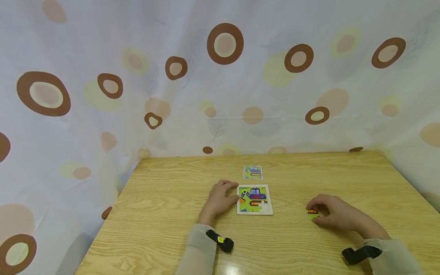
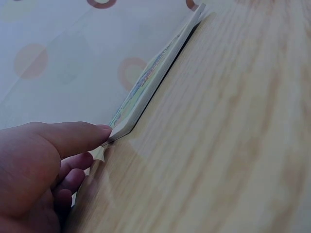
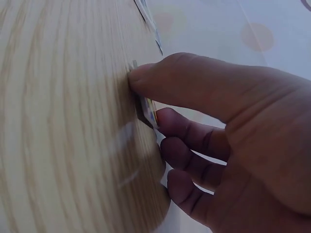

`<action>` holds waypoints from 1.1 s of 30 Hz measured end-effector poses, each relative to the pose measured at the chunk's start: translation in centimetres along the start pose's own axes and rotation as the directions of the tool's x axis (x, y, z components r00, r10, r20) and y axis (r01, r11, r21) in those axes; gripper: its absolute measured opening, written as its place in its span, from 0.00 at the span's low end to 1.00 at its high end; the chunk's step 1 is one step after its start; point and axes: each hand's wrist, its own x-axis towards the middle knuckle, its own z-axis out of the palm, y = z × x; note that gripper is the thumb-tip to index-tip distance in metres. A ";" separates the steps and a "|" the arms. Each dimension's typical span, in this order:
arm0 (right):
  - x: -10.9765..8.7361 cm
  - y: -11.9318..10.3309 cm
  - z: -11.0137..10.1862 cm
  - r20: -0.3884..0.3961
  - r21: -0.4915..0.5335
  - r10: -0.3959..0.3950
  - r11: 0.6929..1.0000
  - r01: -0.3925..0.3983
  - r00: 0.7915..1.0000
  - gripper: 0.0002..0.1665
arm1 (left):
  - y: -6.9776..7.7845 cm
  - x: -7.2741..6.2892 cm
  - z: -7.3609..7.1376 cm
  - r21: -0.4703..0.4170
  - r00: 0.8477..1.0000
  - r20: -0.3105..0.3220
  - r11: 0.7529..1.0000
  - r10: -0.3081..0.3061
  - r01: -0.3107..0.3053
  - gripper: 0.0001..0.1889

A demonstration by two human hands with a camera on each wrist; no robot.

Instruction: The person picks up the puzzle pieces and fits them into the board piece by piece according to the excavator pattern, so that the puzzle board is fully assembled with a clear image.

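Observation:
In the head view, a white-framed jigsaw puzzle board (image 1: 254, 212) with a digger picture lies on the table. One gap (image 1: 264, 208) shows at its lower right. My left hand (image 1: 219, 198) touches the board's left side, the index fingertip by the top corner and the thumb lower down. That thumb (image 2: 82, 136) meets the frame's edge in the left wrist view. To the board's right, my right hand (image 1: 335, 212) pinches a green puzzle piece (image 1: 313, 214) with a red and yellow strip between thumb and index finger. Its piece is mostly hidden in the right wrist view.
A small digger picture card (image 1: 253, 172) lies just behind the board. The wooden table (image 1: 165, 191) ends at a hanging curtain (image 1: 192, 126) with brown rings, which also runs along the left and right sides.

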 end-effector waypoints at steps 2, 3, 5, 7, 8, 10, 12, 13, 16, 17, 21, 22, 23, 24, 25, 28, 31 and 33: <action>0.0 0.0 0.1 0.000 0.002 0.012 1.000 -0.012 1.000 0.20 | 0.0 0.0 0.0 -0.003 1.000 -0.001 1.000 0.000 0.000 0.22; 0.1 0.0 0.1 -0.002 -0.001 0.016 1.000 -0.016 1.000 0.20 | 0.1 -0.1 0.0 -0.003 1.000 -0.001 1.000 0.001 -0.001 0.22; 0.2 0.0 0.1 -0.009 -0.010 0.018 1.000 -0.018 1.000 0.20 | 0.1 -0.1 -0.1 0.000 1.000 -0.002 1.000 0.002 -0.002 0.22; 0.3 -0.1 0.1 -0.023 -0.026 0.004 1.000 -0.005 1.000 0.19 | 0.1 -0.1 -0.1 0.004 1.000 -0.002 1.000 0.002 -0.002 0.22; 0.3 -0.1 0.2 -0.035 -0.033 -0.007 0.999 0.006 0.999 0.18 | 0.1 -0.1 -0.1 0.006 1.000 -0.002 1.000 0.001 -0.001 0.22; 0.5 -0.1 0.3 -0.057 -0.050 -0.043 0.998 0.041 0.997 0.17 | 0.1 -0.1 0.0 0.009 1.000 -0.002 1.000 0.002 -0.002 0.22; 0.7 -0.2 0.4 -0.073 -0.062 -0.069 0.996 0.064 0.995 0.17 | 0.1 -0.1 0.0 0.008 1.000 -0.003 1.000 0.000 0.000 0.22; 0.7 -0.2 0.5 -0.080 -0.065 -0.077 0.995 0.071 0.994 0.16 | 0.1 -0.1 0.0 0.007 1.000 -0.003 1.000 -0.001 0.001 0.22; 1.0 -0.5 0.7 -0.082 -0.046 -0.075 0.996 0.071 0.994 0.17 | 0.0 -0.1 0.0 0.004 1.000 -0.003 1.000 -0.001 0.001 0.22; 1.1 -0.6 0.7 -0.078 -0.036 -0.066 0.997 0.064 0.995 0.18 | 0.0 -0.1 0.0 0.003 1.000 -0.003 1.000 -0.001 0.001 0.22; 1.6 -1.2 0.9 -0.069 -0.019 -0.060 0.998 0.059 0.996 0.18 | -0.1 -0.1 0.1 0.000 1.000 -0.009 1.000 0.005 -0.005 0.22; 1.8 -1.4 0.9 -0.072 -0.025 -0.060 0.998 0.058 0.996 0.18 | -0.1 -0.1 0.1 -0.001 1.000 -0.010 1.000 0.006 -0.006 0.22; 1.9 -1.5 1.0 -0.069 -0.028 -0.063 0.998 0.061 0.996 0.18 | -0.1 -0.1 0.1 -0.001 1.000 -0.011 1.000 0.006 -0.006 0.22; 2.1 -1.7 1.0 -0.071 -0.030 -0.064 0.998 0.062 0.995 0.18 | -0.1 -0.1 0.1 -0.001 1.000 -0.012 1.000 0.006 -0.006 0.22; 2.3 -1.9 1.0 -0.073 -0.032 -0.065 0.998 0.063 0.995 0.18 | -0.1 -0.1 0.1 -0.001 1.000 -0.012 1.000 0.007 -0.007 0.22; 2.8 -2.3 1.2 -0.070 -0.018 -0.065 0.998 0.064 0.995 0.17 | 0.0 -0.1 0.0 -0.003 1.000 -0.013 1.000 0.007 -0.007 0.22; 3.3 -2.6 1.3 -0.067 -0.008 -0.060 0.998 0.060 0.996 0.17 | 0.1 -0.2 0.0 -0.003 1.000 -0.014 1.000 0.010 -0.010 0.22; 3.6 -2.7 1.4 -0.065 -0.002 -0.062 0.998 0.062 0.996 0.16 | 0.1 -0.2 0.0 -0.003 1.000 -0.015 1.000 0.010 -0.010 0.22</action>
